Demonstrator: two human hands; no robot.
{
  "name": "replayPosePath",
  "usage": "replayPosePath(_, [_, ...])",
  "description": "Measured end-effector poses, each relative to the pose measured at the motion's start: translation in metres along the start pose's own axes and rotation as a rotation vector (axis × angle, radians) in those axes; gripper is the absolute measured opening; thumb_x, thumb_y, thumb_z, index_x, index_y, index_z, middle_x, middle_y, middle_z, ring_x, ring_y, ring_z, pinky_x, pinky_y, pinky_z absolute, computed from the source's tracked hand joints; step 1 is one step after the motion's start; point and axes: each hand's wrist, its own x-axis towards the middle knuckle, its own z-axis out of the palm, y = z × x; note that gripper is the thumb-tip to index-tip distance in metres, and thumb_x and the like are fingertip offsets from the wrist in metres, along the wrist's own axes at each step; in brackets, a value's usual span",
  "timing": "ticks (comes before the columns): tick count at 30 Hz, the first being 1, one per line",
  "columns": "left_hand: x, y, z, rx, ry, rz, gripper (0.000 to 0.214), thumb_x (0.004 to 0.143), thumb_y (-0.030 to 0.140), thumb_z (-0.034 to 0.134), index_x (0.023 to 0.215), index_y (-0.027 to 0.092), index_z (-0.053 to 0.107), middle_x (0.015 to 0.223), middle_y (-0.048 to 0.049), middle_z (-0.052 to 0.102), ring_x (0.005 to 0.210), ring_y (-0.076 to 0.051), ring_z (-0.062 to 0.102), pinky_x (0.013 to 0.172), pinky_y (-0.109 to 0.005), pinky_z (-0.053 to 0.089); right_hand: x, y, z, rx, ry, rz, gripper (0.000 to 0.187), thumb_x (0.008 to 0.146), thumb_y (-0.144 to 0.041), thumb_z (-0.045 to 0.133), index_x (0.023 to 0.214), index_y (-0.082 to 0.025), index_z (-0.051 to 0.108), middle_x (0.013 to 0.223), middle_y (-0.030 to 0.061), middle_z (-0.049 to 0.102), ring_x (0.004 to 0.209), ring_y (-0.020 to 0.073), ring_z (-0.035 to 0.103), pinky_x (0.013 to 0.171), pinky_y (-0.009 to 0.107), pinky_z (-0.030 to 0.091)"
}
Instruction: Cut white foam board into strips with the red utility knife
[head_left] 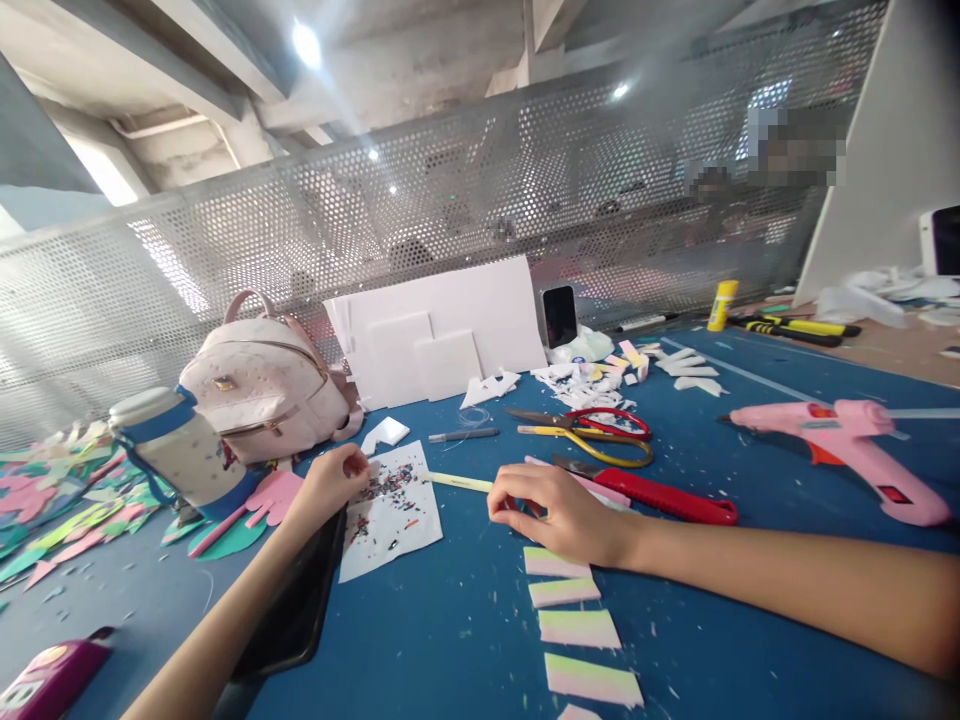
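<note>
My left hand [330, 482] rests with its fingers curled at the left edge of a white sheet [396, 518] sprinkled with small coloured bits. What its fingertips pinch, if anything, I cannot make out. My right hand [559, 515] lies on the blue table [465, 640], fingers curled, and holds the end of a thin pale yellow stick [456, 482] that points left over the sheet. Several pink-and-green foam strips [577, 630] lie in a row below my right wrist.
A red utility knife [664, 497], scissors [592, 432], a pink glue gun [847, 445], white foam boards [442, 335], a pink backpack [262, 385], a bottle [180, 450], a black tablet [300, 610] and coloured foam scraps [67, 500] surround the hands. A perforated metal fence [480, 200] backs the table.
</note>
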Motion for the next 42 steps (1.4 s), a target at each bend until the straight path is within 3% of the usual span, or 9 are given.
replayPosePath(9, [-0.001, 0.013, -0.003, -0.265, 0.074, 0.023, 0.010, 0.071, 0.027, 0.070, 0.069, 0.019, 0.065, 0.067, -0.0014, 0.068, 0.064, -0.019, 0.063, 0.065, -0.030, 0.047, 0.001, -0.002, -0.001, 0.003, 0.022, 0.018, 0.008, 0.098, -0.019, 0.058, 0.091, -0.020, 0.060, 0.088, -0.0006, 0.064, 0.079, 0.0132, 0.056, 0.075, 0.027, 0.041])
replayPosePath(15, [-0.025, 0.070, 0.028, -0.584, 0.037, 0.077, 0.022, 0.080, 0.035, 0.069, 0.093, 0.020, 0.061, 0.075, -0.0021, 0.067, 0.070, -0.018, 0.067, 0.069, -0.030, 0.054, 0.000, -0.005, -0.002, 0.075, 0.116, 0.086, 0.006, 0.097, -0.019, 0.057, 0.091, -0.020, 0.058, 0.084, -0.0012, 0.062, 0.070, 0.0114, 0.053, 0.063, 0.024, 0.040])
replayPosePath(19, [-0.055, 0.112, 0.045, -0.759, -0.052, 0.100, 0.020, 0.080, 0.026, 0.071, 0.096, 0.020, 0.062, 0.078, -0.0004, 0.065, 0.074, -0.016, 0.065, 0.073, -0.029, 0.055, -0.002, -0.006, -0.002, 0.091, 0.180, 0.083, 0.007, 0.096, -0.018, 0.056, 0.089, -0.020, 0.055, 0.081, -0.0015, 0.060, 0.067, 0.0110, 0.052, 0.059, 0.024, 0.039])
replayPosePath(22, [-0.068, 0.127, 0.048, -0.873, -0.093, 0.070, 0.020, 0.079, 0.018, 0.072, 0.097, 0.020, 0.063, 0.080, 0.0000, 0.066, 0.075, -0.015, 0.064, 0.075, -0.028, 0.054, -0.003, -0.007, -0.003, 0.096, 0.182, 0.060, 0.006, 0.095, -0.018, 0.056, 0.089, -0.020, 0.055, 0.082, -0.0011, 0.060, 0.068, 0.0113, 0.053, 0.060, 0.025, 0.040])
replayPosePath(42, [-0.073, 0.127, 0.051, -0.851, -0.100, 0.089, 0.019, 0.080, 0.015, 0.070, 0.097, 0.021, 0.064, 0.080, 0.0000, 0.070, 0.076, -0.017, 0.067, 0.076, -0.030, 0.052, -0.001, -0.007, -0.002, 0.011, 0.098, 0.053, 0.004, 0.094, -0.017, 0.056, 0.092, -0.020, 0.056, 0.084, -0.0008, 0.062, 0.069, 0.0119, 0.052, 0.064, 0.025, 0.040])
